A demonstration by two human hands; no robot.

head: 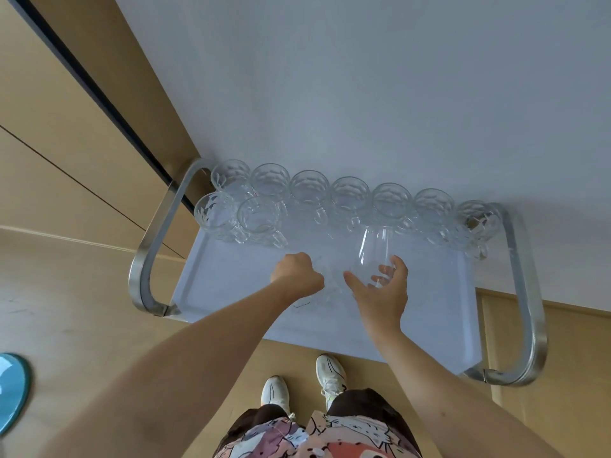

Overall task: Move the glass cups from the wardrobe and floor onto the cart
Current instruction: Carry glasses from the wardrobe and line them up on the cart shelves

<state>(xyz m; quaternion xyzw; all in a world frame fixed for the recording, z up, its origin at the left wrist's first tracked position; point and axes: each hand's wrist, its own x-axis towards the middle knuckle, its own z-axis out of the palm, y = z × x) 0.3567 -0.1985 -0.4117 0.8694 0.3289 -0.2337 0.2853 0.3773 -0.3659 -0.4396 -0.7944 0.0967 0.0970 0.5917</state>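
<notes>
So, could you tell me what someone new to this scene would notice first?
A row of faceted glass mugs lines the far edge of the white cart, against the wall. At the cart's centre, the right hand grips a smooth clear glass, tilted away, while the left hand is clenched round another glass.

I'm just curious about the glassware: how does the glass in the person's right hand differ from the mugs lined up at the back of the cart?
The smooth glass in the right hand has plain walls; the row of mugs has dimpled walls.
The smooth glass shows no handle; the mugs each have one.
The smooth glass is held tilted above the cart; the mugs stand upright on it.
Both are clear and empty.
</notes>
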